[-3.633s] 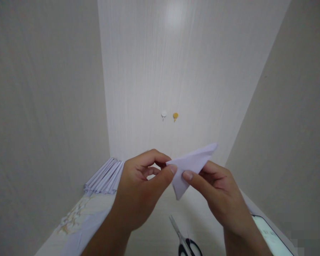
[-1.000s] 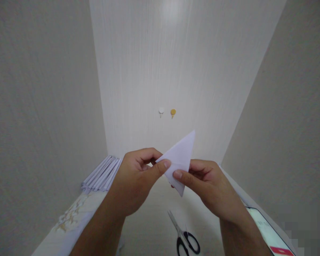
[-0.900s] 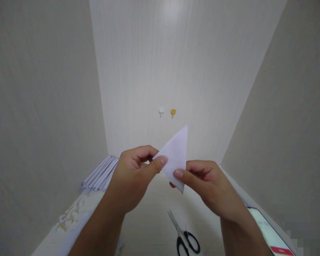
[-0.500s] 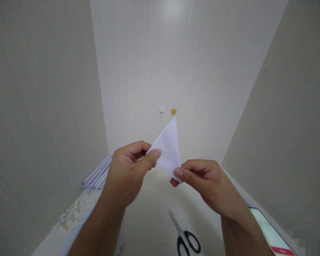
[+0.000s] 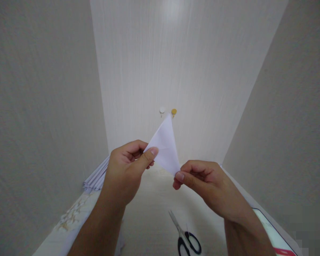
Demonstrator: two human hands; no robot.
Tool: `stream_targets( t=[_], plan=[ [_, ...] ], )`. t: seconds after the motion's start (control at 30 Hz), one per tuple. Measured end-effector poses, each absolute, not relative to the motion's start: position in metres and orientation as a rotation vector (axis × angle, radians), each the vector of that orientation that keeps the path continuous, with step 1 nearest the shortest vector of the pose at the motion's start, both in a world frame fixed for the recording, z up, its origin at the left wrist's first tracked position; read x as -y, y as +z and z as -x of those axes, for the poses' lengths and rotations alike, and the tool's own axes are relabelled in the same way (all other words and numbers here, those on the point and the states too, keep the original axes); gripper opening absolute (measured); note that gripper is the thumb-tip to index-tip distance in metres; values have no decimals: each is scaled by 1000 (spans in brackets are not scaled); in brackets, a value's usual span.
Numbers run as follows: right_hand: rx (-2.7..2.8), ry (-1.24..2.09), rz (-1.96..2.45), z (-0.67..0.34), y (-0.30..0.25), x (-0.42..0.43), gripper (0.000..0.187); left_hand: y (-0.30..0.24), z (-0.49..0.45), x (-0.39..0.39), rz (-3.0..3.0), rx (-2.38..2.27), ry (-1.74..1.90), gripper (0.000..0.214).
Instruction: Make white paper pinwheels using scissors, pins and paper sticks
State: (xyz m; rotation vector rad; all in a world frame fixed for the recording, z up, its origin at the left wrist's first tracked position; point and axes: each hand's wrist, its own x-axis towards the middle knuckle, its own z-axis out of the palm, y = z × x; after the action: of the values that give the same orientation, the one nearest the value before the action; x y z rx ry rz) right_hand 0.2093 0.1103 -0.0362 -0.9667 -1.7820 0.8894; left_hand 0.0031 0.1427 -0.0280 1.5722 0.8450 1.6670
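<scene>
A small white triangle of folded paper [image 5: 165, 142] is held up between my two hands, its sharp tip pointing upward. My left hand [image 5: 130, 167] pinches its left corner, thumb on the near face and fingers behind. At the lower right corner, my right hand [image 5: 202, 181] pinches the paper between thumb and fingertips. Below the hands, scissors [image 5: 182, 233] with black handles lie on the table, blades pointing away and nearly closed. What lies behind the paper is hidden.
Rolled or folded white papers [image 5: 97, 176] are stacked at the left wall. A phone [image 5: 272, 229] with a lit screen lies at the right, partly behind my forearm. On the back wall are a white hook [image 5: 162, 111] and a yellow hook [image 5: 174, 112]. Walls rise on both sides.
The paper has shifted slightly left and tilted a little, its tip moving left of the yellow hook. My left hand has moved slightly left; both hands keep their pinch.
</scene>
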Motion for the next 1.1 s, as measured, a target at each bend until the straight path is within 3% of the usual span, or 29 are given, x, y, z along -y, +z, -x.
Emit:
stream_targets(
  t=[0.13,0.27,0.73,1.1],
  plan=[
    [1689,970,873,-207,-37,-111,21,-28,-4,-141,-1582,-818,1584,19],
    [1543,847,770,-202,-35,-112,13,-30,-6,-140,-1648,-751,1389,18],
    [1607,941,866,-204,-38,-101,26,-29,-8,-130,-1605,-735,1470,17],
    [1585,1135,955,-185,-91,3,36,-70,1,-37,-1516,-874,1488,18]
  ],
)
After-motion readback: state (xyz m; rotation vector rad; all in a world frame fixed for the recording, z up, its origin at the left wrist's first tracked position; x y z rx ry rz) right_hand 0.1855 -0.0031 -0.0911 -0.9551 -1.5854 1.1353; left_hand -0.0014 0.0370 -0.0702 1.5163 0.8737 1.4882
